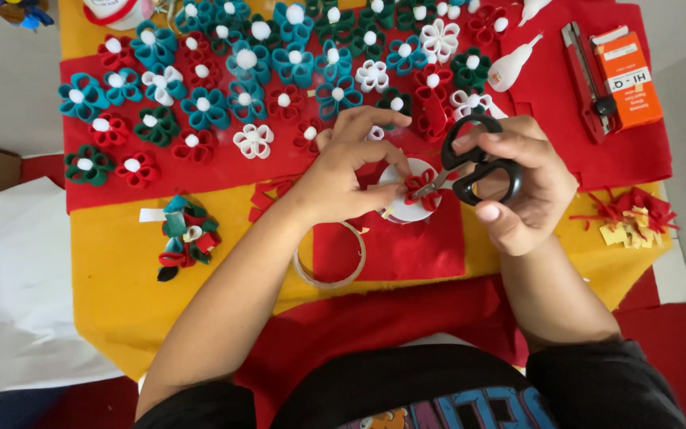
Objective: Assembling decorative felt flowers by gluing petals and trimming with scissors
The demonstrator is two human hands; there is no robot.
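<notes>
Flower [421,189], a red felt one, sits pinched in the left hand [351,175], fingers closed on it over a white disc [406,208]. Right hand [522,187] grips black scissors [474,168], thumb and fingers through the loops, blades nearly shut with their tips at the flower.

Under the grip lies a red felt square [395,246] on a yellow sheet [113,278]; just left of it rests a tape ring [331,266]. Beyond the hands, a wider red sheet [645,151] carries rows of finished flowers [248,87] in teal, red, green and white with pompom centres. Far right of the scissors sit a glue bottle [514,65], a red cutter [585,79] and an orange box [629,79]; felt scraps [633,218] lie nearer. Left of the grip is a scrap pile [186,234], then white cloth [17,286]. Grey floor [1,87] shows around the sheets.
</notes>
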